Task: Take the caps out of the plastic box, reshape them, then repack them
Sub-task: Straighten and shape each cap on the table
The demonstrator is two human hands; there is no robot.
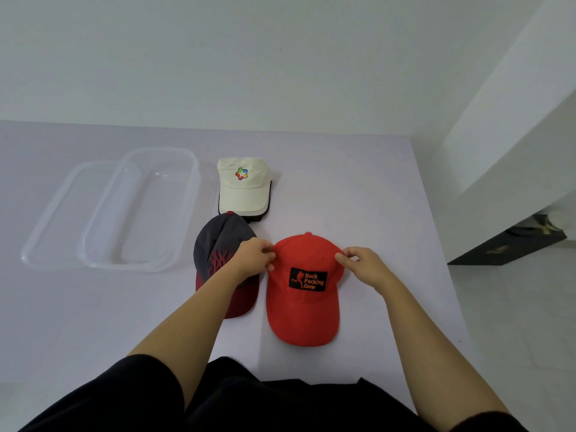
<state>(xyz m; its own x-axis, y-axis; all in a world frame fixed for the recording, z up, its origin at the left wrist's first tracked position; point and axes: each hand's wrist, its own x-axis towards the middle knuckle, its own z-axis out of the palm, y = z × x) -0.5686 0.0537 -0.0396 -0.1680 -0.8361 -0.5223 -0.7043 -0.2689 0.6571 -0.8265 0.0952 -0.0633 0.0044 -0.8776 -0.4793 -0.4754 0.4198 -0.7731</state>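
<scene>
Head view shows three caps for certain, and a dark brim under the cream cap (pixel 243 185) is perhaps a fourth one. One clear plastic box (pixel 141 210) and one lid (pixel 67 219) lie at the left, both empty. The red cap (pixel 302 291) rests on the pale surface (pixel 374 213), brim toward the person, with a black patch reading "Back Packing Gear". The left hand (pixel 254 257) and right hand (pixel 364 265) pinch its crown at both sides, fingers closed on the cloth. The grey and maroon cap (pixel 218 244) lies just beside it. The surface edge runs at the right, with free room behind the caps.
</scene>
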